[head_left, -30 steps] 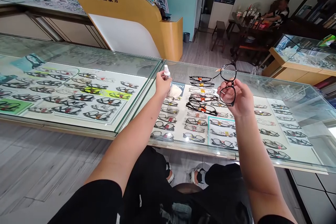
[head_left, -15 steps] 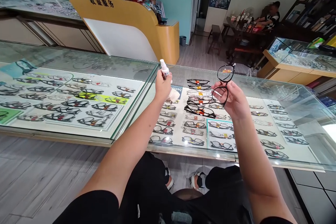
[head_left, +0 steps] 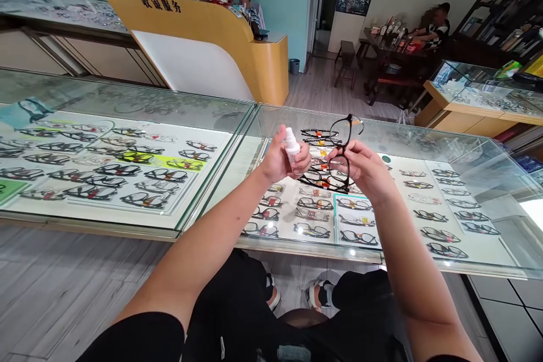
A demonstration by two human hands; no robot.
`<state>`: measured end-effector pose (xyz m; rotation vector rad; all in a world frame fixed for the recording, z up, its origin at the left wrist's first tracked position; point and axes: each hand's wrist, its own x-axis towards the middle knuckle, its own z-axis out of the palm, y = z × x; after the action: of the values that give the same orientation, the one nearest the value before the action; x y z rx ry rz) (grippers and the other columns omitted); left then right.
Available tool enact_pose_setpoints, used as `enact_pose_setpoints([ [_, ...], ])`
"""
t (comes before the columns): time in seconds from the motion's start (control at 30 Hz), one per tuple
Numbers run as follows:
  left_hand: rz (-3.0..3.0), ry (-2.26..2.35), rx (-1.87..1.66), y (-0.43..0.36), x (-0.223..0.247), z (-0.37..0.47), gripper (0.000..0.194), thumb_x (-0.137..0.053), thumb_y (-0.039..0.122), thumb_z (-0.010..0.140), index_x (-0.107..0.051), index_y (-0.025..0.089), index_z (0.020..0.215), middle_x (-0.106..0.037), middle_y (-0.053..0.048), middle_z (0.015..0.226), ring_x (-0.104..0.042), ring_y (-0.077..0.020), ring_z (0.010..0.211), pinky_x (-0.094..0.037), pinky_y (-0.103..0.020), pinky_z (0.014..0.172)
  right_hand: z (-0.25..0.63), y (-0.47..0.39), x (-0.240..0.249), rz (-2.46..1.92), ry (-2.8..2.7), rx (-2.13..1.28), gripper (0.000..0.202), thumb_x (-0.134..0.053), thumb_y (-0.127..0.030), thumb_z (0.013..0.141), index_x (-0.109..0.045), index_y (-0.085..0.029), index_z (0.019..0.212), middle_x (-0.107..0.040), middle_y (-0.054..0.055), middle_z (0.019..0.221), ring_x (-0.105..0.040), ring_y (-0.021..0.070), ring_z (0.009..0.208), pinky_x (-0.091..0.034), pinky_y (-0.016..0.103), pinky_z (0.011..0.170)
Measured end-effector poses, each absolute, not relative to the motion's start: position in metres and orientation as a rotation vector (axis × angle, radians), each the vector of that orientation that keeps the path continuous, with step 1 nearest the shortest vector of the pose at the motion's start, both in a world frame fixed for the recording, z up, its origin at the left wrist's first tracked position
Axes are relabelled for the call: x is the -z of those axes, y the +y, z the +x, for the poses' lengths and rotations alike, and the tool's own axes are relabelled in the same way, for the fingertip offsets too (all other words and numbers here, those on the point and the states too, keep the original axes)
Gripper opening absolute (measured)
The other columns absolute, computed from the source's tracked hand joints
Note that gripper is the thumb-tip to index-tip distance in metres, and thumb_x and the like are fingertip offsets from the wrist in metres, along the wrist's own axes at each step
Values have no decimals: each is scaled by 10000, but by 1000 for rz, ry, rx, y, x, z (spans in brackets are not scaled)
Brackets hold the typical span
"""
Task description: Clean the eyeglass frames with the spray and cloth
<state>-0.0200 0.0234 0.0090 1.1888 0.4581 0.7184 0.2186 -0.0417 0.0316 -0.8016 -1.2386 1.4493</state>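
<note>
My left hand is wrapped round a small white spray bottle, which stands roughly upright with its nozzle end at the top. To its right, my right hand pinches a pair of dark-framed eyeglasses. The glasses are turned on end, one lens above the other, and do not touch the bottle. Both hands are above the glass display case. Below and between them, several black eyeglass frames lie in a column, partly hidden by the glasses and my fingers.
Rows of spectacles fill the case on both sides, some on a yellow strip. Beyond stands a wooden cashier counter with a person behind it. Another person sits at a dark table at the back right.
My left hand has moved right and slightly down with the bottle, turning it to show its label. My right hand has brought the glasses left and a little lower, rotating them.
</note>
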Motion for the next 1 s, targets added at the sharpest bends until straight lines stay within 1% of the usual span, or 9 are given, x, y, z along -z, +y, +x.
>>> enact_pose_setpoints([
  [0.1,1197,467,-742,24,-7,-18,834,-500,1063,698,-483,236,595,-368,5,538,-357,-140,475,-197,-276,414,215,-43,-30,-787,-1248,-1499,253,-838,-422,926,-646,-257,921,-794,47,1073,-755,237,1074,-613,432,1013],
  [0.23,1295,581,-858,25,-2,-14,714,-624,908,769,-625,204,648,-478,-22,606,-464,-153,561,-327,-281,479,209,-44,-27,-833,-1277,-1516,260,-837,-445,920,-659,-257,924,-797,47,1072,-742,226,1057,-597,420,1011],
  [0.3,1329,620,-886,26,4,-12,670,-634,853,803,-642,198,658,-505,-23,618,-475,-146,569,-367,-278,504,205,-44,-25,-860,-1290,-1522,286,-854,-462,897,-658,-255,917,-797,41,1058,-735,218,1025,-593,405,984],
  [0.5,1386,670,-861,30,15,-11,596,-609,760,864,-631,198,667,-592,-35,633,-493,-132,548,-390,-268,512,200,-43,-21,-882,-1335,-1540,338,-871,-503,868,-648,-252,903,-780,25,1010,-701,197,938,-579,379,910],
  [0.67,1429,692,-847,29,15,-11,574,-598,730,877,-614,196,666,-598,-33,654,-477,-124,544,-402,-266,526,200,-42,-20,-881,-1318,-1552,340,-874,-494,865,-646,-245,909,-778,15,1002,-676,173,866,-565,363,878],
  [0.73,1441,703,-846,28,14,-11,587,-600,739,871,-616,190,665,-604,-40,663,-481,-123,545,-407,-266,533,199,-43,-20,-880,-1322,-1554,339,-873,-492,866,-647,-244,912,-781,17,1002,-685,179,884,-564,364,879],
  [0.87,1416,683,-879,26,11,-9,660,-596,829,847,-619,189,686,-592,-37,672,-480,-123,555,-397,-264,530,199,-42,-22,-861,-1299,-1561,333,-874,-485,865,-649,-243,901,-790,27,1008,-710,191,937,-573,376,925],
  [1.0,1443,676,-900,23,7,-8,661,-613,832,845,-607,192,680,-541,-18,671,-461,-124,588,-371,-253,528,200,-40,-23,-809,-1211,-1551,323,-887,-455,855,-644,-244,885,-797,38,1020,-733,202,987,-584,384,963],
])
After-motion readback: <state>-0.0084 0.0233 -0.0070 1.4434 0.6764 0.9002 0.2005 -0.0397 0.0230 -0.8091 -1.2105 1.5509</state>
